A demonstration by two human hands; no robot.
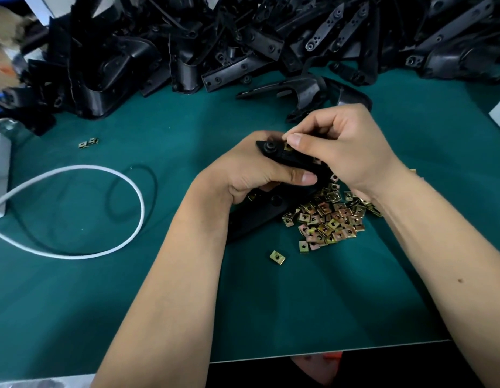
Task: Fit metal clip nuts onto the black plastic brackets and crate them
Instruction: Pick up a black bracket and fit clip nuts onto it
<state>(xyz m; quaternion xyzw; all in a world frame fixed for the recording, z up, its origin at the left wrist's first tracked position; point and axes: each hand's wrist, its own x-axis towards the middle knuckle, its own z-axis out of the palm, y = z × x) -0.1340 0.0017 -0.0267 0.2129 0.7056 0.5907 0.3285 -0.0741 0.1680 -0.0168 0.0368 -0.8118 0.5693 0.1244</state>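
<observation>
Black bracket (292,159) gripped between both hands, left hand (254,166) and right hand (341,144).

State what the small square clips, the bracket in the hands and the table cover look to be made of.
Clip nuts: likely plated metal, with a yellow-gold, slightly iridescent sheen. Bracket: apparently moulded plastic, black with a dull gloss. Table cover: probably a rubbery or vinyl mat, matte green with soft creases; the exact material is unclear.
</observation>
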